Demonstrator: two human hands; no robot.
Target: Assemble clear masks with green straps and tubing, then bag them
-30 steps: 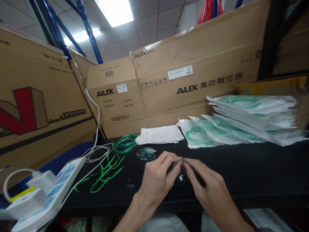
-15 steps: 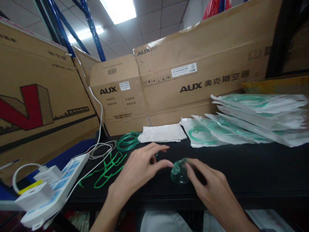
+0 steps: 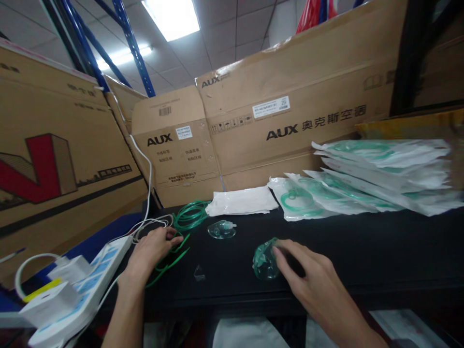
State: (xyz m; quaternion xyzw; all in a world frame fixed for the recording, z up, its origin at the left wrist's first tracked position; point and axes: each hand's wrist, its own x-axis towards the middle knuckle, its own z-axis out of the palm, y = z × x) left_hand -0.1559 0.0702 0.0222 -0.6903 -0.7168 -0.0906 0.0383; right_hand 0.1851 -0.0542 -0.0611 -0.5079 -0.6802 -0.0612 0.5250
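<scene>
My right hand (image 3: 308, 278) rests on the black table (image 3: 362, 256), fingertips gripping a clear green-tinted mask (image 3: 264, 261). My left hand (image 3: 152, 246) lies to the left over the green elastic straps (image 3: 170, 258), fingers curled onto them. A second clear mask (image 3: 222, 229) sits apart between the hands, farther back. A coil of green tubing (image 3: 190, 215) lies behind the left hand. A small clear piece (image 3: 198, 273) lies near the table's front edge.
Sealed white pouches with green tubing (image 3: 362, 183) are stacked at the right. An empty white pouch (image 3: 241, 200) lies at the back. A white power strip (image 3: 72, 290) with plugs and cables sits at left. Cardboard boxes (image 3: 290, 111) wall in the back.
My left hand has left the mask and moved left across the table onto the green straps. The right hand keeps the mask in place.
</scene>
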